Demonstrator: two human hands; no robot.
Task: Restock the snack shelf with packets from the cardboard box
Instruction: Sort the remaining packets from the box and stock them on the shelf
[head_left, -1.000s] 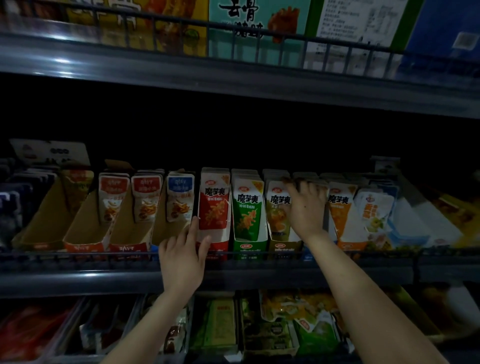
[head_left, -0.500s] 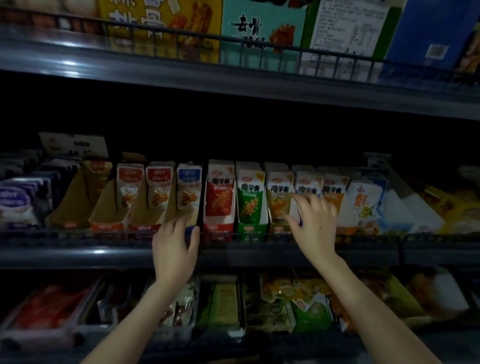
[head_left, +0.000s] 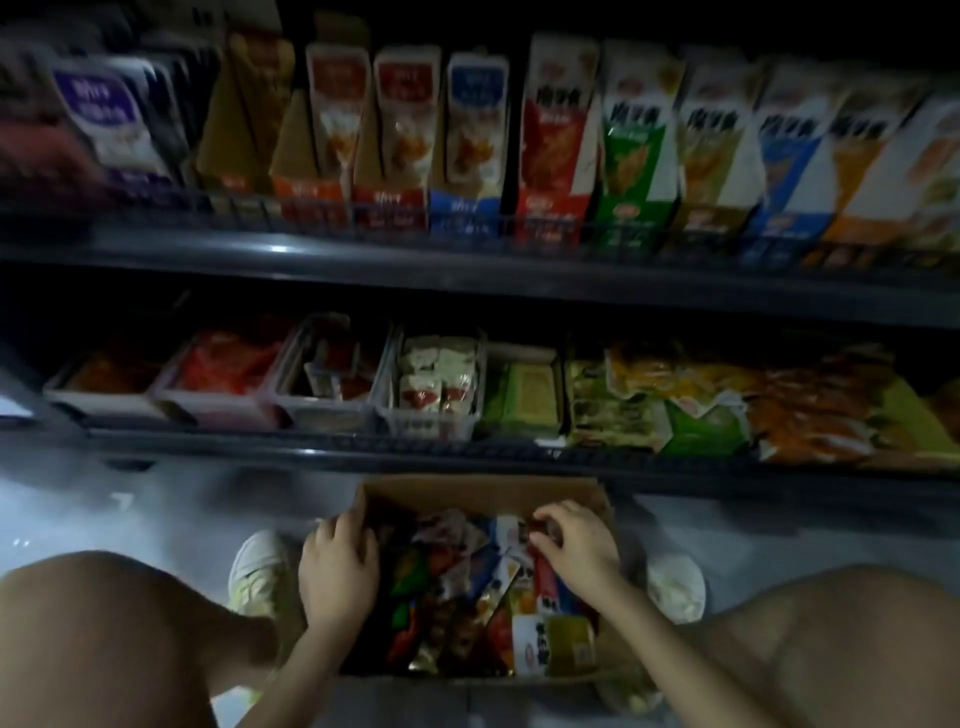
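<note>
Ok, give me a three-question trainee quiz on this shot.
1. True or false: the box is empty.
2. The left hand is at which wall of the box? A left; B right; C far.
3. What do the right hand fingertips pinch?

Key: 1 false, it holds many packets. 2 A. 3 a small dark packet inside the box.
</note>
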